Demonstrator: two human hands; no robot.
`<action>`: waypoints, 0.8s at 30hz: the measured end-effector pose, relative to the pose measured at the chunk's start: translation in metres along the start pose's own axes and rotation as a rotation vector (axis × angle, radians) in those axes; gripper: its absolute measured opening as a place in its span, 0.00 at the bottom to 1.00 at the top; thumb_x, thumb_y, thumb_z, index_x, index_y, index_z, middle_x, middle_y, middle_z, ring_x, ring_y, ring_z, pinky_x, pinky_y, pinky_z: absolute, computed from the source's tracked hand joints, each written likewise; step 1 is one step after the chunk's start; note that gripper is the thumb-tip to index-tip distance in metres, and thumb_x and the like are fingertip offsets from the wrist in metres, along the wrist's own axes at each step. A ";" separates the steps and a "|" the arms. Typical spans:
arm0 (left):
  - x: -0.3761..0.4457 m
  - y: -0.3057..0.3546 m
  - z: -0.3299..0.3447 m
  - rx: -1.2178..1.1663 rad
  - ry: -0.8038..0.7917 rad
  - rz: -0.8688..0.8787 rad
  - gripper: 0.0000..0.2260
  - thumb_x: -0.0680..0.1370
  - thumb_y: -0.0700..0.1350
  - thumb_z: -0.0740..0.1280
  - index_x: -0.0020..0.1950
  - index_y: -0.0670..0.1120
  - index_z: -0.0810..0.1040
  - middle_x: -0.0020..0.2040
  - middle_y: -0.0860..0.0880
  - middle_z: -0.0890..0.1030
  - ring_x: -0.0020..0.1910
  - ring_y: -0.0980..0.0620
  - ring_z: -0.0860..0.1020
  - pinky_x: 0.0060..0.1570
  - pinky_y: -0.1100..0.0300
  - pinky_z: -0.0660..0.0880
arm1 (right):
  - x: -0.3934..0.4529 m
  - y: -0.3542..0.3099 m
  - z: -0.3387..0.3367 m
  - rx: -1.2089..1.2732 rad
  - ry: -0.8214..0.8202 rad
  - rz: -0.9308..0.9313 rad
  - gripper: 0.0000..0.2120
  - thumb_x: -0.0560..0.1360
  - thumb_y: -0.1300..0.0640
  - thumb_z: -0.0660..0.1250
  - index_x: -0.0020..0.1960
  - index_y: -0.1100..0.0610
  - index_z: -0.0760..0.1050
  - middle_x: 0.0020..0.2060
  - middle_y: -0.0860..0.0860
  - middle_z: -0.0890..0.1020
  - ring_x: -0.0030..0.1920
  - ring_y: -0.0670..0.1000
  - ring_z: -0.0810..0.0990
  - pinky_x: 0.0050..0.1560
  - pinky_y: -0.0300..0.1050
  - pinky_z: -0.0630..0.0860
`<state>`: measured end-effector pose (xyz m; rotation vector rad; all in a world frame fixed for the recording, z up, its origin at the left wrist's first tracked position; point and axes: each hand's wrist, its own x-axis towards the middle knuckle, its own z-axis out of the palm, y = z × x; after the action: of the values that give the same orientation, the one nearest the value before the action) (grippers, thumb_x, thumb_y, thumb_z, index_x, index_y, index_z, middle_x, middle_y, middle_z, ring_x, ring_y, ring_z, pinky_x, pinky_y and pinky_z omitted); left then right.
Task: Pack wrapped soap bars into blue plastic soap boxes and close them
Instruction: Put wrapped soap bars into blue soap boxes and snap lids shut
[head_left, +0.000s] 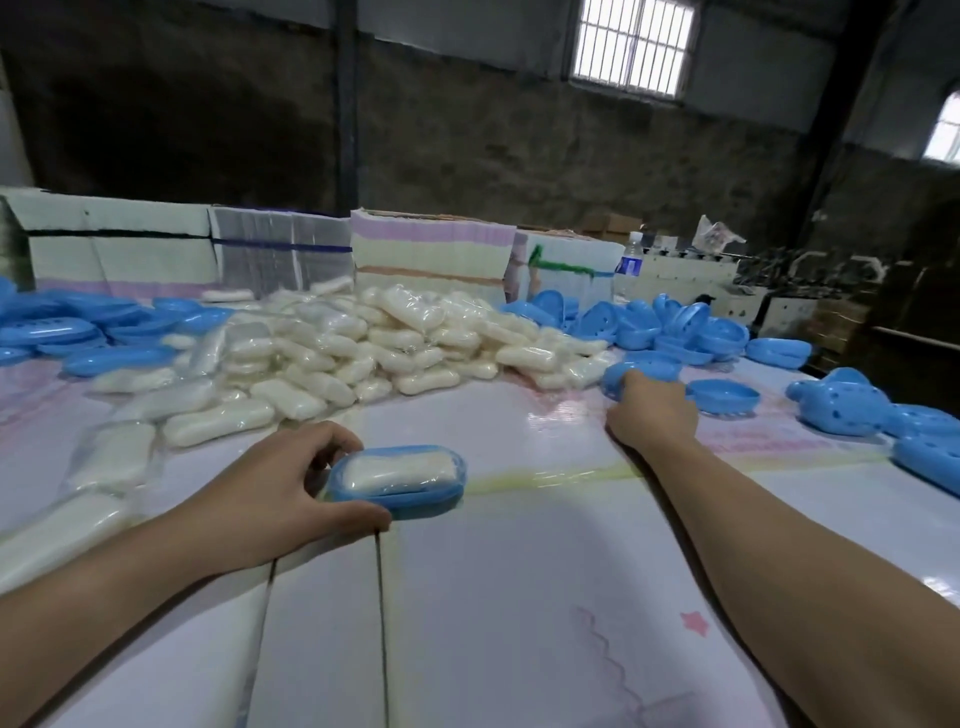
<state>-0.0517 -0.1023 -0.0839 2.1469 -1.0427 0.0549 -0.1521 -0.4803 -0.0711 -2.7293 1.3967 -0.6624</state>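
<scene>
Item 1, at nine o'clock: blue lids and trays (72, 332), loosely stacked along the left edge of the work surface (545, 597).

Item 2, at eight o'clock: left hand (270, 486), thumb and curled fingers gripping the left end of an open blue soap box (402, 486). A wrapped soap bar (397, 470) lies inside it, no lid on top. The box rests on the surface near centre.

Item 3, at eleven to twelve o'clock: heap of wrapped soap bars (363, 343), white in clear film, spilling toward the left hand.

Item 4, behind the heap: banded stacks of flat sheets (431, 254); a water bottle (630, 260) at one o'clock.

Item 5, at two o'clock: right hand (652, 410), fingers curled round a blue box part (623, 376) at the edge of a pile of blue box halves (691, 327).

Item 6, at three o'clock: perforated blue trays (841, 402), lying apart.
</scene>
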 end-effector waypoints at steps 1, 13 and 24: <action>-0.001 0.001 0.000 -0.001 0.001 -0.001 0.28 0.54 0.70 0.73 0.48 0.60 0.79 0.44 0.58 0.81 0.43 0.58 0.79 0.47 0.52 0.79 | -0.001 -0.002 -0.001 0.045 0.015 -0.042 0.14 0.74 0.57 0.63 0.60 0.52 0.72 0.55 0.56 0.79 0.59 0.59 0.74 0.49 0.50 0.70; -0.003 0.006 0.000 -0.050 -0.011 -0.021 0.29 0.53 0.68 0.74 0.50 0.57 0.79 0.46 0.54 0.82 0.45 0.55 0.81 0.50 0.51 0.79 | -0.061 -0.071 -0.059 1.122 -0.226 -0.362 0.13 0.75 0.65 0.67 0.52 0.47 0.80 0.31 0.44 0.74 0.32 0.42 0.73 0.32 0.34 0.69; -0.002 0.005 0.000 0.016 -0.010 -0.011 0.24 0.60 0.63 0.80 0.50 0.56 0.77 0.46 0.54 0.80 0.42 0.59 0.75 0.41 0.64 0.73 | -0.086 -0.090 -0.054 1.515 -0.945 -0.133 0.12 0.80 0.61 0.61 0.57 0.53 0.80 0.50 0.56 0.79 0.32 0.50 0.74 0.28 0.40 0.68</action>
<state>-0.0564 -0.1029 -0.0817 2.1687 -1.0396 0.0478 -0.1472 -0.3491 -0.0362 -1.4333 0.1917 -0.1487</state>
